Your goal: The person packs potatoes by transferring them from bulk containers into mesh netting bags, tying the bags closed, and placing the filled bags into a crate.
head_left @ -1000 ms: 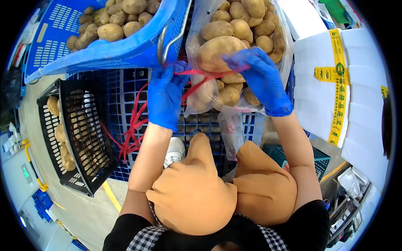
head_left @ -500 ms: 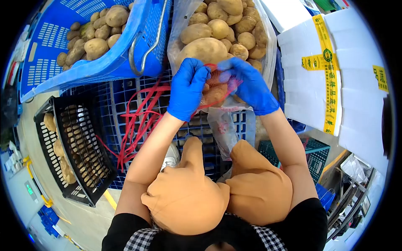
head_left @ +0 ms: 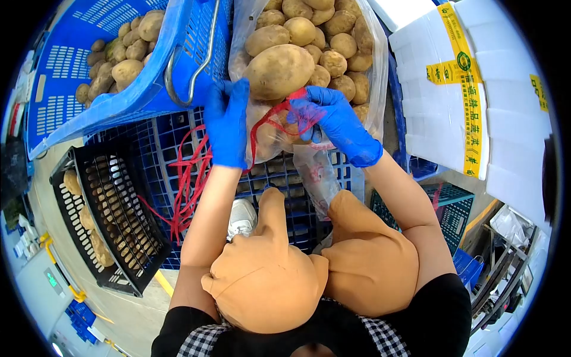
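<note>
My right hand [head_left: 345, 126], in a blue glove, grips a red mesh bag [head_left: 302, 117] between curled fingers. A red band trails from the mesh to the left, down past my left hand [head_left: 229, 128]. That hand is also gloved in blue; its fingers point upward, a little apart, with nothing visible in them. Just beyond both hands, a large potato [head_left: 279, 71] lies at the near end of a clear plastic bag [head_left: 378, 71] full of potatoes. More red mesh strips [head_left: 191, 184] lie loosely bundled left of my left forearm.
At upper left stands a blue crate [head_left: 148, 89] with potatoes and a metal handle [head_left: 205, 62]. A black crate [head_left: 128, 238] with potatoes sits at lower left. White foam boxes [head_left: 437, 119] with yellow tape stand on the right. Blue slatted pallets [head_left: 276, 178] lie beneath.
My left hand has let go of the mesh and moved left, its fingers straightening. My right hand has stayed with the mesh, now drawn away from the left hand.
</note>
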Demonstrator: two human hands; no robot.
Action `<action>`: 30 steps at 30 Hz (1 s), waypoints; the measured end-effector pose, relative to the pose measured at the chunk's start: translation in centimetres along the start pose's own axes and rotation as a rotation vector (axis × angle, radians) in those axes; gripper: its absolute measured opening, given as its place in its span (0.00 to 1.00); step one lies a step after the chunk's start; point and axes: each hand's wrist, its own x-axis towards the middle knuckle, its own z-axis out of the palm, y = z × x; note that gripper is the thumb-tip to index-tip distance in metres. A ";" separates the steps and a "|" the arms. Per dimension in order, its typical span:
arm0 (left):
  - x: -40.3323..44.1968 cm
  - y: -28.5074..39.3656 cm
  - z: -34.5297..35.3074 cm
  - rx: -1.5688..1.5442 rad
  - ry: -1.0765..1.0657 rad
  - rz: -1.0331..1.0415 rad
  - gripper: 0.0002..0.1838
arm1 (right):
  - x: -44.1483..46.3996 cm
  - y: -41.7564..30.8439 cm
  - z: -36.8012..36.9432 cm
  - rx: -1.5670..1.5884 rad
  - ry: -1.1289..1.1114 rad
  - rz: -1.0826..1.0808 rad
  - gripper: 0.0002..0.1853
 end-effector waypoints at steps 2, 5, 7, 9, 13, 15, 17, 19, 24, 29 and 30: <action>-1.5 1.4 -0.4 0.051 -0.213 -0.113 0.05 | -0.1 -0.3 0.2 -0.124 0.027 -0.013 0.10; -2.9 2.0 0.5 0.042 -0.463 -0.229 0.06 | 0.8 0.8 1.3 -0.049 0.025 -0.066 0.10; -3.1 2.5 1.4 -0.122 -0.473 -0.290 0.06 | 0.8 0.3 1.3 -0.003 -0.005 0.019 0.10; -2.7 1.2 0.4 -0.204 -0.539 -0.309 0.04 | 0.6 0.1 0.9 0.119 -0.046 0.065 0.10; -3.0 0.1 0.0 -0.720 -0.464 -0.425 0.03 | 0.8 1.2 -0.6 0.311 -0.088 0.039 0.10; -3.1 0.5 -0.1 -0.735 -0.468 -0.444 0.03 | 0.7 1.1 -0.8 0.189 -0.081 0.033 0.10; -3.2 0.6 -0.2 -0.729 -0.468 -0.433 0.03 | 0.4 -0.3 -0.5 -0.049 -0.081 0.051 0.09; -3.2 0.5 -0.1 -0.703 -0.474 -0.389 0.05 | 0.5 -0.7 -0.6 -0.162 -0.033 -0.029 0.08; -3.7 0.0 -0.5 -0.265 -0.629 -0.100 0.14 | 1.7 -0.4 -1.4 0.111 0.160 -0.135 0.06; -4.0 -1.3 -0.2 -0.254 -0.654 -0.254 0.10 | 1.8 0.3 -1.6 0.316 0.125 -0.095 0.04; -4.1 -0.5 0.7 -0.366 -0.606 -0.376 0.09 | 1.3 0.0 -0.9 0.173 0.170 -0.128 0.04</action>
